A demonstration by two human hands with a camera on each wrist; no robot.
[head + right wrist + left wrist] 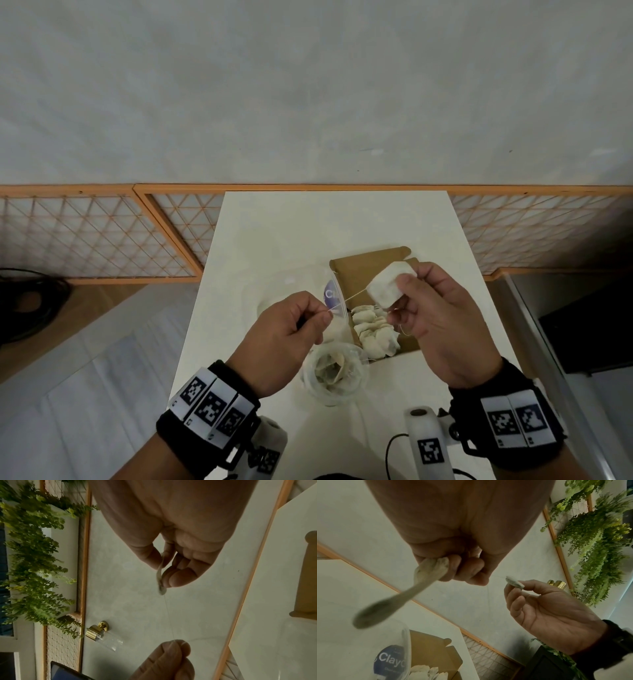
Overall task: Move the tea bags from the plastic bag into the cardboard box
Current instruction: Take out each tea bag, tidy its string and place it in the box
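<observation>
My right hand [406,294] pinches a white tea bag [388,284] above the open cardboard box [363,270]. A thin string [352,297] runs taut from that bag to my left hand [317,317], which pinches it between thumb and forefinger. In the left wrist view the left hand's [471,574] curled fingers also grip a second tea bag [399,596], hanging down and blurred. Several tea bags [375,330] lie in the box. The clear plastic bag [334,375] sits in front of the box with more tea bags inside.
A clear plastic piece with a purple label [331,295] leans at the box's left side. The narrow white table [274,240] drops off on both sides. An orange lattice fence [102,233] runs behind it. Black cables [30,301] lie on the floor at left.
</observation>
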